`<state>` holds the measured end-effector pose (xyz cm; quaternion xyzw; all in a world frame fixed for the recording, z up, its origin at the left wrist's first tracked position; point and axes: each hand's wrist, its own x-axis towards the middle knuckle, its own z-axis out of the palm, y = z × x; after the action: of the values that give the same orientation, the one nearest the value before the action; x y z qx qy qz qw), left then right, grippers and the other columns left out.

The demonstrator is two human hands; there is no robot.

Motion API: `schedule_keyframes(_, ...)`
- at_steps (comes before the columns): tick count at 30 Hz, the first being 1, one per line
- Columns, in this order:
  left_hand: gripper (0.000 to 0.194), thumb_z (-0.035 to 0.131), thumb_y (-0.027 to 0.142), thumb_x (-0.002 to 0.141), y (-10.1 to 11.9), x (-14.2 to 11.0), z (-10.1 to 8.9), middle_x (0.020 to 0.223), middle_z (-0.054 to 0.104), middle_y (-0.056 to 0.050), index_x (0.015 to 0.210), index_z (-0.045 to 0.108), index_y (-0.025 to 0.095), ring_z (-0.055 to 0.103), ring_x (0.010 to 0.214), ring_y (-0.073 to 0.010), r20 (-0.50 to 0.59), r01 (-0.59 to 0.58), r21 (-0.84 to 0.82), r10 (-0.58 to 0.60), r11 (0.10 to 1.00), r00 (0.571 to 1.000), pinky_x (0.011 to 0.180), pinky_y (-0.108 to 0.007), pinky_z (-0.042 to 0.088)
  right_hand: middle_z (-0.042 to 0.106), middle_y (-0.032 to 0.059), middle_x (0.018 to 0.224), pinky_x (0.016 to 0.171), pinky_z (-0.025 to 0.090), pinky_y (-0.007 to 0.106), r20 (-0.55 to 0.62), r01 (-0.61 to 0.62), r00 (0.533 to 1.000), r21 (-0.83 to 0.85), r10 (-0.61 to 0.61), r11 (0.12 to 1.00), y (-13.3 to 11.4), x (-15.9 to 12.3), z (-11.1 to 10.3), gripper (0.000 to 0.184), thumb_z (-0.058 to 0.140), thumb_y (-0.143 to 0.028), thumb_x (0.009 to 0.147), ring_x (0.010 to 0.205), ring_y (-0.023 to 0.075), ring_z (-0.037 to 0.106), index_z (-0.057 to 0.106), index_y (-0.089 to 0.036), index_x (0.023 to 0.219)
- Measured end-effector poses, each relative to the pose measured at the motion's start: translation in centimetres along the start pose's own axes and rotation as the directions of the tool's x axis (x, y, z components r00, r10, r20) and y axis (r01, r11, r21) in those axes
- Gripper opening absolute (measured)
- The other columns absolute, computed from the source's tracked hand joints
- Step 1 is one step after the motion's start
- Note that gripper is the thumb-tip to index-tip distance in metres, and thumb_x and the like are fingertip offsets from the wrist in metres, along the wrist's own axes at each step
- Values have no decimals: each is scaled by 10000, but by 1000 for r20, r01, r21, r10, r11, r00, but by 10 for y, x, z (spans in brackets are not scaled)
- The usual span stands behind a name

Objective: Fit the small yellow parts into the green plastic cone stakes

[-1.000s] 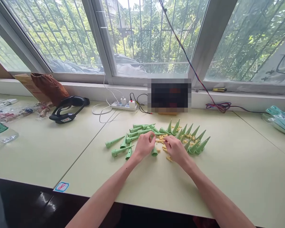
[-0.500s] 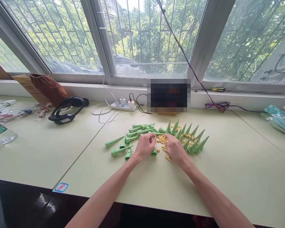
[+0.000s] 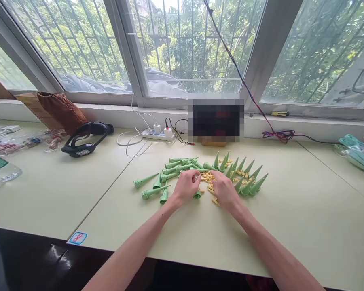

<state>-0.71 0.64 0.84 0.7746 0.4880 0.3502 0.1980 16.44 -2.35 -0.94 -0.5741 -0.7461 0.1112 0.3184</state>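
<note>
My left hand [image 3: 186, 186] is closed in a pinch, and what it holds is hidden behind the fingers. Facing it across a small gap, my right hand [image 3: 226, 189] has its fingers bent together over a pile of small yellow plastic valves [image 3: 211, 192]; whatever they grip is too small to make out. A thin green tip shows between the hands. Green plastic spikes with ribbed caps [image 3: 151, 193] lie around my left hand, some overlapping. To the right, several green spikes [image 3: 257, 185] stand point up in rows, with yellow pieces among them.
Behind the spikes stands a blurred dark screen [image 3: 216, 123]. A power strip [image 3: 158, 134] with white cables lies at the back. Left are a black headset [image 3: 86, 139], a brown pouch [image 3: 60, 113] and a bottle [image 3: 3, 167]; right, bundled wires [image 3: 280, 135] and plastic-wrapped items [image 3: 359, 151].
Both hands stay almost in place, with only slight finger movement. The view has shifted very slightly. The spikes and yellow valves lie as before.
</note>
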Motion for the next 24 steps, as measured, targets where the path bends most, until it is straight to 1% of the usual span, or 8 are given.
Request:
schedule_keyframes(4, 211, 489, 252, 876, 2, 0, 0, 546, 465, 42, 756, 636, 160, 392, 518, -97, 1, 0, 0, 0, 1000, 1000, 573, -247, 315, 627, 122, 1170, 860, 504, 336, 7, -7, 1000, -18, 7, 1000, -1, 0, 0, 350, 413, -4, 890, 1093, 237, 613, 602, -159, 1141)
schedule_keyframes(11, 207, 495, 249, 876, 2, -1, 1, 547, 472, 40, 762, 641, 157, 401, 517, -96, 6, 6, 6, -6, 1000, 1000, 571, -247, 316, 625, 90, 1038, 730, 478, 278, 9, -22, 1000, -44, 22, 999, -4, 0, -2, 313, 405, -11, 902, 925, 202, 634, 620, -170, 1065)
schedule_keyframes(19, 222, 491, 256, 882, 1, -1, 1, 544, 457, 39, 753, 641, 157, 390, 517, -100, 12, -2, -1, 2, 1000, 1000, 575, -250, 324, 592, 38, 874, 618, 391, 240, 23, -33, 999, -77, 35, 997, -5, 0, -3, 274, 410, -43, 912, 738, 162, 583, 630, -189, 986)
schedule_keyframes(24, 213, 500, 254, 876, 2, -1, 1, 545, 458, 40, 753, 642, 155, 391, 520, -98, 20, -1, 4, 0, 1000, 1000, 578, -248, 324, 584, 29, 857, 593, 360, 228, 25, -44, 999, -78, 46, 996, -7, 0, -5, 270, 408, -55, 920, 712, 148, 563, 640, -190, 952)
